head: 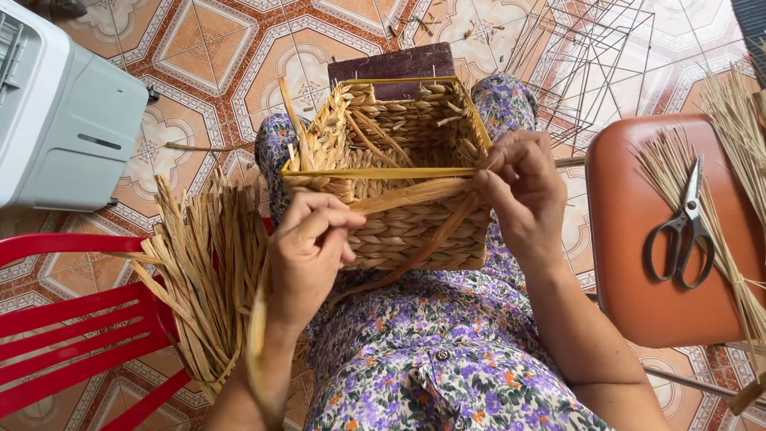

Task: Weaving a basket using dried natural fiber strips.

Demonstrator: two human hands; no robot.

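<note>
A rectangular woven straw basket (403, 136) with a yellow wire rim rests on my lap, on a purple floral dress. My left hand (307, 247) pinches a flat straw strand (403, 195) that runs across the basket's near wall. My right hand (523, 187) grips the same strand's other end at the basket's right corner. A second strand hangs diagonally below the basket.
A bundle of dried straw strips (207, 271) lies on a red slatted chair (72, 327) at my left. At my right an orange stool (638, 239) carries black scissors (682, 227) and thin reeds. A grey machine (60, 112) and wire frames (598, 56) sit on the tiled floor.
</note>
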